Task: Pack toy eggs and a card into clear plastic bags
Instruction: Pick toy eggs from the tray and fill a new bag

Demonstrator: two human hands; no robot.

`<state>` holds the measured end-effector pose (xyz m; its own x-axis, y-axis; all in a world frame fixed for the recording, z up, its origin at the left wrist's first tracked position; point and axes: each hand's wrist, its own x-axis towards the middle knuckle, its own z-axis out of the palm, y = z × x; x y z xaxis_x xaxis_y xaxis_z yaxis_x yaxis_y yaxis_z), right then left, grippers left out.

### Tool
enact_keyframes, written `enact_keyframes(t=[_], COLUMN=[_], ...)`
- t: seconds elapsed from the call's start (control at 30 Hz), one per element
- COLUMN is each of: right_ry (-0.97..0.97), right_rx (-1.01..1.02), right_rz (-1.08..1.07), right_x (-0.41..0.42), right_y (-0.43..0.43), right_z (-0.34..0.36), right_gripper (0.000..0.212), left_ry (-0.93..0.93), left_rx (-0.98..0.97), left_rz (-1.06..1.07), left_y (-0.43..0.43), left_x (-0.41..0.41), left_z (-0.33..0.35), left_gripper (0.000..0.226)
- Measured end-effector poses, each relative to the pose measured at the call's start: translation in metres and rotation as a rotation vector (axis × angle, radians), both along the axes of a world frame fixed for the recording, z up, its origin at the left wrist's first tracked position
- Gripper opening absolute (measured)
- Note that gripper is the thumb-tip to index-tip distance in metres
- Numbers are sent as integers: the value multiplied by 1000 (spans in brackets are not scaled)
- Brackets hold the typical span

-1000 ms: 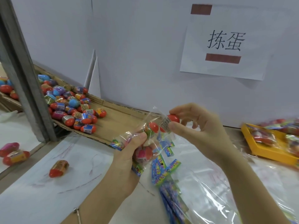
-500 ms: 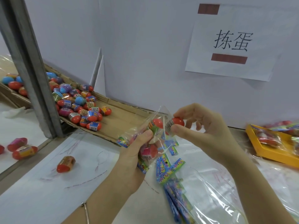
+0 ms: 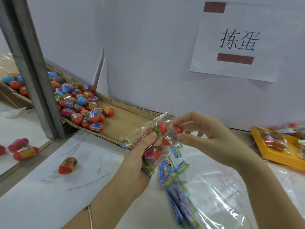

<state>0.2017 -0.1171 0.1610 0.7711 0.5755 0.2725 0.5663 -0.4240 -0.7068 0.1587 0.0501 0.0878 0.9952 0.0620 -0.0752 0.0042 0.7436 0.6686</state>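
Over the middle of the counter (image 3: 33, 204), in the head view, a person's left hand (image 3: 138, 164) grips a clear plastic bag (image 3: 144, 128) from beneath, the thumb pressed on its front face. The bag is tilted, its mouth up and to the right. Inside it lie several toy eggs, among them a red-topped egg (image 3: 162, 128) near the mouth and a pink egg (image 3: 152, 153) lower down, with a printed card (image 3: 127, 144) showing at the bag's lower left corner. The right hand (image 3: 212, 139) pinches a red toy egg (image 3: 177, 129) between thumb and forefinger right at the bag's mouth; whether the egg is already inside the plastic cannot be told.

Along the counter's far edge, against the white wall, a cardboard tray (image 3: 130, 119) slopes down from the left, with a heap of eggs (image 3: 79, 103) at its left part, beside a grey metal post (image 3: 33, 63). One loose egg (image 3: 67, 165) lies on the paper-covered counter left of the hands. Below the hands, toward the near edge, rests a stack of spare bags (image 3: 179, 200) with cards. A yellow tray (image 3: 280, 156) of filled bags sits at the right edge. A paper sign (image 3: 237, 42) is taped to the wall. A thin bracelet (image 3: 90, 215) circles the left wrist.
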Motion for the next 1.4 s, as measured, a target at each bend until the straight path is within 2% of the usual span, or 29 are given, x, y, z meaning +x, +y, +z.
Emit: enact_keyframes(t=[0.1, 0.27, 0.4, 0.5, 0.57, 0.63, 0.7, 0.77, 0.83, 0.87, 1.0, 1.07, 1.17, 1.27, 1.37, 1.4], right_ry=[-56, -24, -36, -77, -100, -103, 54, 366, 613, 655, 656, 631, 514, 398, 287, 237], right_rx=[44, 44, 10, -32, 27, 233, 427, 384, 247, 256, 647, 803, 826, 694, 562, 521], right_rz=[-46, -15, -29, -51, -74, -207, -320, -247, -83, -57, -182, -177, -183, -146, -142, -147], right_x=[-1, -2, 0, -1, -1, 1, 3, 1, -5, -8, -4, -1, 2, 2, -1, -2], right_y=[2, 5, 1, 3, 6, 11, 15, 19, 28, 33, 41, 39, 30, 24, 24, 26], right_z=[1, 3, 2, 1, -2, -7, -10, -14, -22, -26, -37, -34, -28, -22, -22, -24], right_gripper=[15, 31, 26, 37, 38, 37, 58, 76, 57, 47, 43, 33, 25, 28, 25, 24], left_ry=[-13, -7, 1, -9, -13, -16, -58, -93, -117, -129, -169, -211, -233, -233, -219, -220], left_rx=[-24, -11, -12, -10, -13, -23, -27, -38, -64, -73, -154, -169, -160, -10, 309, 361], left_rz=[-4, 1, 7, 18, 10, 22, 24, 8, -32, -57, -133, -182, -339, -343, -165, -104], left_y=[0, -1, -2, -3, -2, 0, 3, 5, 7, 8, 9, 11, 20, 27, 22, 20], left_x=[0, 0, 0, 0, 0, 1, 2, 2, 3, 3, 4, 4, 5, 10, 14, 14], left_z=[1, 1, 0, -1, -2, -2, -2, 0, 1, 1, 0, 0, 0, -2, -4, -6], left_gripper=[51, 64, 66, 66, 62, 57, 49, 41, 35, 32, 44, 46, 70, 74, 48, 46])
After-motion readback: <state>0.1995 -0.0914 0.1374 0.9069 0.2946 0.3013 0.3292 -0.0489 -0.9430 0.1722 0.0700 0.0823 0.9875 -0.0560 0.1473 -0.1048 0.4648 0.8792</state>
